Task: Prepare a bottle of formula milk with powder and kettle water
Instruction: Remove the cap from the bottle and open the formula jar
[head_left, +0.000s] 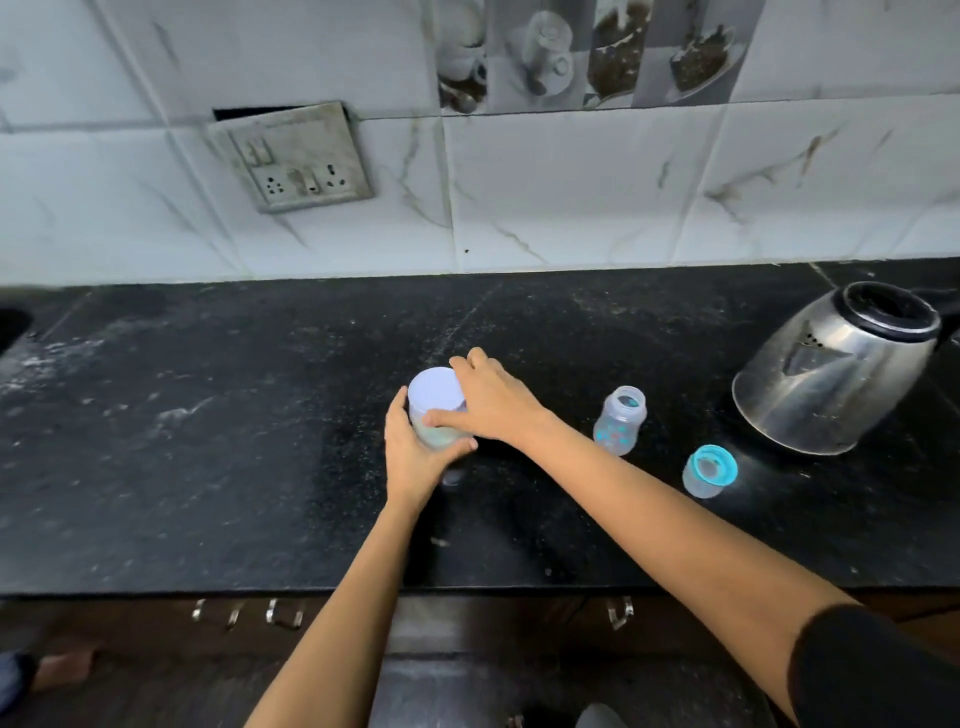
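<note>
A white-lidded powder jar (435, 397) stands upright at frame centre. To its right stands the clear, blue-printed bottle (621, 423), uncapped, then its blue-ringed cap (709, 470). The steel kettle (831, 374), top open, sits far right.

home kitchen: black stone counter (208, 441), tiled wall (571, 197), kettle (831, 374)

The left hand (410, 452) grips a clear plastic jar (435, 395) with a smooth white lid; right of it gleams a steel kettle (831, 374).
</note>
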